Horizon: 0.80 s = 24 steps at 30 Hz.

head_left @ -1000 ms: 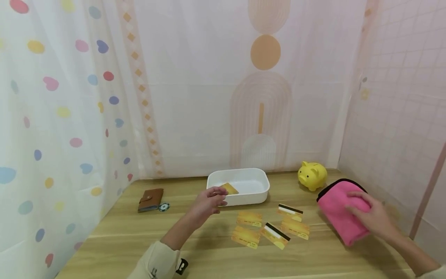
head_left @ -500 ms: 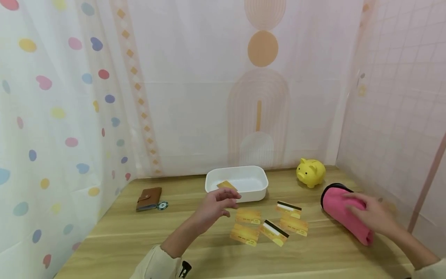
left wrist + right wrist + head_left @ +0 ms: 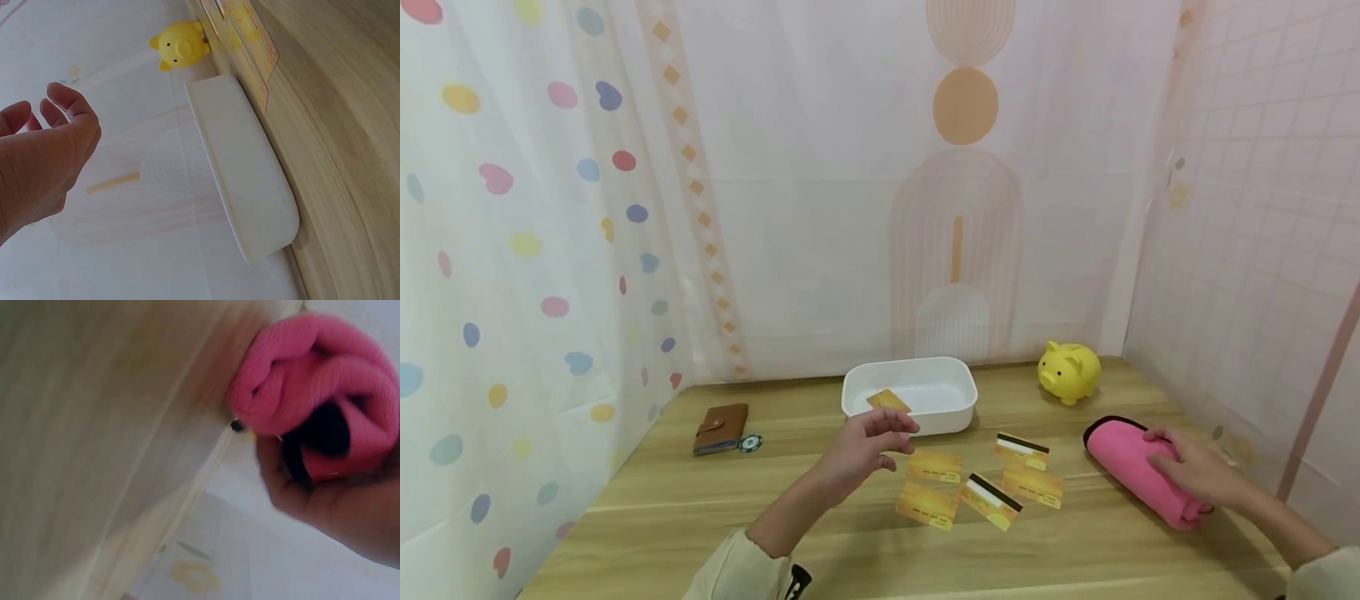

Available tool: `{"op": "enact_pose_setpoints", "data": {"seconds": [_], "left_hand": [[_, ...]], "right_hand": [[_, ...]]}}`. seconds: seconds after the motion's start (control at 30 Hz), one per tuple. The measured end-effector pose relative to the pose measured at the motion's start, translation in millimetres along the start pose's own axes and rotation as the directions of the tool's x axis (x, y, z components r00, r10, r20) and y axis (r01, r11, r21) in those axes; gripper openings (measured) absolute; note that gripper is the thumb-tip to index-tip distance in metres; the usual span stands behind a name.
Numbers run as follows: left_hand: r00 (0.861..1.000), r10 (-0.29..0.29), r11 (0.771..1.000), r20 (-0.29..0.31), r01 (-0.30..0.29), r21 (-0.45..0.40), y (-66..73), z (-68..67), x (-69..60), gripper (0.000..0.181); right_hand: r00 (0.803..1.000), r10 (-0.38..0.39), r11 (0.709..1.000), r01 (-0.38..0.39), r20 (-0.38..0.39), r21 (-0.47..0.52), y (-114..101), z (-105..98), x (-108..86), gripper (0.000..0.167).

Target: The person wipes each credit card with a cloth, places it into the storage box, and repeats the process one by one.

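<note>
Fingers (image 3: 1163,436) of right hand (image 3: 1206,477) curled round pink roll (image 3: 1135,467), at right of worktop (image 3: 662,533). Left hand (image 3: 856,457): fingers loosely bent, holding nothing, before white tray (image 3: 949,423). Worktop: pale wood grain. Curtains (image 3: 812,208): white, printed; dots left, grid right. Roll: fleecy, tubular, black edging at far end, folded layers showing at near end.

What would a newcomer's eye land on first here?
Probably the bright pink cloth roll, gripped by the right hand at the head view's right. Next, the yellow piggy bank beyond it; then five yellow-orange cards, spread nearer the person than the white tray.
</note>
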<state>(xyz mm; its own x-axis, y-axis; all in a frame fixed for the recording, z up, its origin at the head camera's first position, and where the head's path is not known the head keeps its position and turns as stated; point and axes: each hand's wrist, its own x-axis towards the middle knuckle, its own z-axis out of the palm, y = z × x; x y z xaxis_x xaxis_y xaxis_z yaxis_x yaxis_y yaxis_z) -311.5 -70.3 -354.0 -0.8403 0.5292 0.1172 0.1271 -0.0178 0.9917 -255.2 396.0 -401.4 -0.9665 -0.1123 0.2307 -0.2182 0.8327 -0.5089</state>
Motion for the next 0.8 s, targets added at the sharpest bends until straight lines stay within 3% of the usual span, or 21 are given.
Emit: {"op": "enact_pose_setpoints", "data": {"seconds": [0.1,0.2,0.27,0.37,0.47,0.67,0.8], "left_hand": [[1.0,-0.004,1.0,0.006,0.004,0.0,-0.6,0.2,0.7,0.016],[1.0,-0.01,1.0,0.012,0.01,0.004,-1.5,0.8,0.8,0.016],[1.0,-0.013,1.0,0.011,0.013,0.013,-1.9,1.2,0.5,0.015],[1.0,-0.017,1.0,0.008,0.017,0.024,-2.2,1.7,-0.3,0.015],[1.0,-0.017,0.999,0.009,0.016,0.034,-2.2,2.1,-0.7,0.015],[1.0,-0.019,0.998,0.015,0.018,0.056,-3.0,2.3,-0.5,0.017],[0.999,-0.029,0.997,0.024,0.027,0.074,-2.8,2.7,-1.2,0.02]], "right_hand": [[0.999,-0.031,0.997,0.033,0.032,-0.068,5.9,0.9,0.6,0.027],[0.997,-0.081,0.986,0.082,0.013,-0.143,9.7,1.6,1.5,0.023],[0.996,-0.088,0.989,0.091,0.035,-0.118,11.0,0.4,1.5,0.023],[0.988,-0.038,0.999,0.035,0.147,0.022,12.1,-3.7,1.8,0.031],[0.962,0.043,0.982,-0.09,0.268,0.164,13.6,-8.2,2.0,0.04],[0.904,0.022,0.91,-0.195,0.427,0.365,16.1,-10.0,3.6,0.033],[0.871,0.011,0.856,-0.263,0.492,0.446,13.4,-9.2,3.9,0.032]]}}
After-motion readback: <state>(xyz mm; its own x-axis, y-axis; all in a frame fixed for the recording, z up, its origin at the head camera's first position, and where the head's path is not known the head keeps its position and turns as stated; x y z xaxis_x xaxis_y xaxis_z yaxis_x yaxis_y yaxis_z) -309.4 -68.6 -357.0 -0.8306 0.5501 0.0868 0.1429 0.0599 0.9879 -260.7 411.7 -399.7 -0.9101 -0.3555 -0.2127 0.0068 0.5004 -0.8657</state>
